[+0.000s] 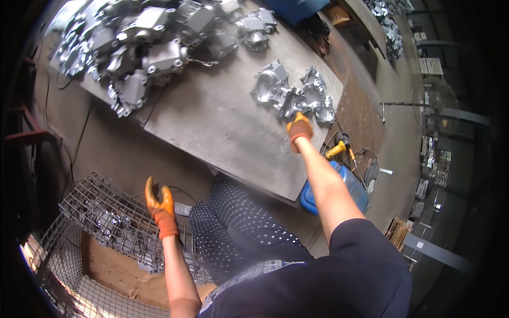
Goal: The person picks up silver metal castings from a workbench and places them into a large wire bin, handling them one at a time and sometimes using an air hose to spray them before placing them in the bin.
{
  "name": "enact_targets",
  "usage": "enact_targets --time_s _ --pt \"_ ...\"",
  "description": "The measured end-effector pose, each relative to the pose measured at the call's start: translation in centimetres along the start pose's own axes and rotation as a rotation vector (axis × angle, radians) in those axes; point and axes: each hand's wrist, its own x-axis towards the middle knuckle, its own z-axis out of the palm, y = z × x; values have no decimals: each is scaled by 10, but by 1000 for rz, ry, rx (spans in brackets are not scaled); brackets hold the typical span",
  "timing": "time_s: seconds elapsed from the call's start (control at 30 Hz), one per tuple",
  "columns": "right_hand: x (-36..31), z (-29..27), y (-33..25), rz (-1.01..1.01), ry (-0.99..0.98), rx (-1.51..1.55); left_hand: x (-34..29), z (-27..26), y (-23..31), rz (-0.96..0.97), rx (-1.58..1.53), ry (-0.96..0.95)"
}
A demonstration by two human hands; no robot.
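My right hand (300, 129), in an orange work glove, reaches over the metal table (212, 127). Its fingers are closed at the near edge of a silver cast-metal housing (292, 102). Around that piece lie other castings: one housing (271, 79) just beyond it to the left, and more castings (315, 87) to its right. My left hand (160, 204), gloved the same way, is raised beside the wire-mesh crate (79, 199). Its thumb and fingers are apart with nothing between them.
A large heap of silver castings (164, 55) covers the table's far left. At the right, a yellow angle grinder (335, 150) lies above a blue plastic container (339, 185). The mesh crate at lower left holds castings and cardboard (114, 270). A fan (437, 103) stands farther right.
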Motion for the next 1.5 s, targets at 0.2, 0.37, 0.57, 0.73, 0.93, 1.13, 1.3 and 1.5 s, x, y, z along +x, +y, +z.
enact_targets --time_s 0.2,0.37,0.57,0.73,0.93,1.13,1.3,1.5 --pt "107 -49 13 -391 18 -122 46 156 93 160 36 -449" --pt "132 -25 -6 -344 -121 -61 68 264 132 21 149 -731" --pt "60 5 -28 -735 -209 -461 36 304 108 -220 170 -968" --pt "-16 25 -42 -910 -258 -383 6 293 60 -151 417 -1117" --pt "13 19 -8 -381 -332 238 -1 254 6 -597 270 -768" --pt "55 71 65 150 -488 294 3 224 -7 -833 -9 -846" --pt "37 106 80 220 -461 524 5 215 -2 -1014 -99 -772" --pt "-23 61 39 43 -285 687 -3 199 -6 -1055 -555 -608"
